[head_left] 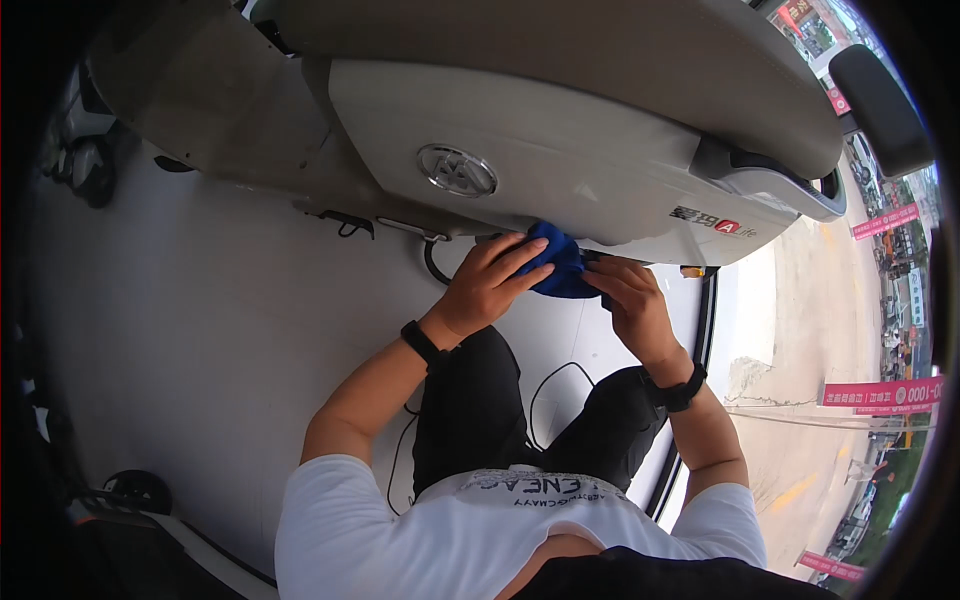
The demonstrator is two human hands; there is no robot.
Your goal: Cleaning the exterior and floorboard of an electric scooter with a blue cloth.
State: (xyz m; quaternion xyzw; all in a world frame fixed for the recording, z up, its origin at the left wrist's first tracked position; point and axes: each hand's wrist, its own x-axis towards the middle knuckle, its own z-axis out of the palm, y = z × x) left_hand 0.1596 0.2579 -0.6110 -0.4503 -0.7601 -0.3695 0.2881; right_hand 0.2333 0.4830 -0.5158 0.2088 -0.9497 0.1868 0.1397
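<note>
Blue cloth sits bunched at the lower edge of a scooter's pale side panel, held between the person's two hands. Nearest are the white T-shirt and the black trousers, knees bent and apart, with a thin black cable looping on the floor between them. Each wrist carries a black band. Beyond the wrists, the left hand grips the cloth's left side, fingers bent over it; the right hand has its fingers curled at the right side, though whether its thumb pinches the fabric from below is hidden.

Further off, the panel bears a round chrome emblem, with an orange reflector low toward its right end. Above it runs the brown seat, and past the floor's edge, pavement and pink banners lie outside.

Grit caught in the folds could scratch the glossy panel if pressed hard. The fabric, or a fingertip working past it, might snag along the panel's lower edge. A shifting foot could also tangle in the loose cable.
</note>
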